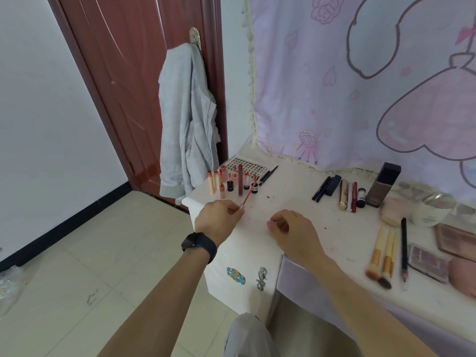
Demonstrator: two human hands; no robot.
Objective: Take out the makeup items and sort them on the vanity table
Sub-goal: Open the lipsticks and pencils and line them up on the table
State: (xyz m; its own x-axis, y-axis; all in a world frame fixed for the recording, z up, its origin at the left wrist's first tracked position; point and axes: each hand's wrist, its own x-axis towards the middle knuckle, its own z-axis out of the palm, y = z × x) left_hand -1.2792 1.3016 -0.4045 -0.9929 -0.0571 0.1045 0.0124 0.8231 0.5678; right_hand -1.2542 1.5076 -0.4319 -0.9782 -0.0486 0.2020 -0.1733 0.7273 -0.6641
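Note:
My left hand (219,218) pinches the cap end of a red lip-gloss wand (248,195), whose tip points up and right toward a cluster of standing lip-gloss tubes (226,180) at the vanity table's (296,191) far left corner. My right hand (289,231) hovers over the tabletop with its fingers curled; whether it holds anything I cannot tell. Pencils and tubes (340,193) lie in a row mid-table. Brushes (383,256), a pencil (404,251) and palettes (430,261) lie at the right.
A dark square bottle (383,185), a pink sponge (392,211) and a clear jar (430,208) stand at the back right. A grey garment (188,124) hangs on the door handle left of the table. A sticker sheet (244,163) lies behind the tubes. Drawer knobs (261,278) face me.

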